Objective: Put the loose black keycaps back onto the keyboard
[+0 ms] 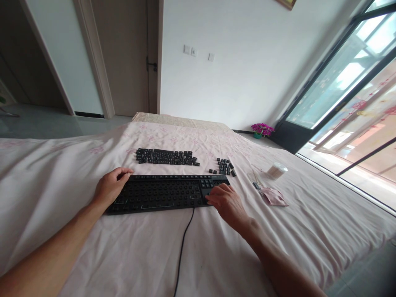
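Observation:
A black keyboard lies flat on the cloth, with most of its keycaps off and bare key sockets showing. A row of caps is still on along its far edge, and a few more sit near its right part. At the far left corner, my left hand grips the keyboard's edge between thumb and fingers. My right hand rests over the right part, its fingers bent together down at the keys; whatever is under the fingertips is hidden. Loose black keycaps lie in rows beyond the keyboard, and a smaller group of keycaps lies to their right.
The pale pink floral cloth has folds. A black cable runs from the keyboard toward me. To the right are a clear round container, a pink pouch and a small dark object. Purple flowers stand near the wall.

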Demonstrator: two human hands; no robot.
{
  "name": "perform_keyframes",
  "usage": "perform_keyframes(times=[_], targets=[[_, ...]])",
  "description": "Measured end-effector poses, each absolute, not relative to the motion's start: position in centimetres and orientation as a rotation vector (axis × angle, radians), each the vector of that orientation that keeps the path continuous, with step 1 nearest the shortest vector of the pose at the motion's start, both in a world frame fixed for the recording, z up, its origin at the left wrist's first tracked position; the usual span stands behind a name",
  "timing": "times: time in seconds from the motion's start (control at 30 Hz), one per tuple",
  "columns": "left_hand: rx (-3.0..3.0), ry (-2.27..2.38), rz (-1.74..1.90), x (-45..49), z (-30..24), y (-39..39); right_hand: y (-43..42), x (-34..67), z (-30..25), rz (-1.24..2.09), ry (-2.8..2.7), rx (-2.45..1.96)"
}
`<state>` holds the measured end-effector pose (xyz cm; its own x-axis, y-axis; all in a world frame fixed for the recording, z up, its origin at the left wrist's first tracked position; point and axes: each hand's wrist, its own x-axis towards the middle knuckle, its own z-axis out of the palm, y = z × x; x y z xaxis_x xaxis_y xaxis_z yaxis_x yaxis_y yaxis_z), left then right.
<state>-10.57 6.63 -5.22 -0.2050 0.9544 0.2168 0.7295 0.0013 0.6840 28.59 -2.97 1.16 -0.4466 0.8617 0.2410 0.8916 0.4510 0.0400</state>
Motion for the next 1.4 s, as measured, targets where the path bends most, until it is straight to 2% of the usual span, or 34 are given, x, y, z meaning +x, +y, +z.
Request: perform_keyframes(times=[0.33,0.73,0.9,1.13,1.4], targets=[[1.722,1.997,0.992,-10.4,-5.0,6.4,-5.6,28.1,-0.9,-0.446,-2.539,-1.589],[1.733,1.971,0.976,-10.6,-5.2,6.7,-5.8,28.1,0.0,-0.249,-2.500,-1.544],[1.749,1.966,0.985,-10.8,-5.6,7.0,-1.7,29.7,1.9,-0.130,-2.332,-1.554],[1.737,1.974,0.955,-10.8,-5.6,7.0,7.0,32.2,2.2,-0.240,-2.150,-1.914],[1.749,1.983,0.973,-10.8,-5.8,7.1,10.9,30.9,0.8,-0.439,-2.340,-2.081]])
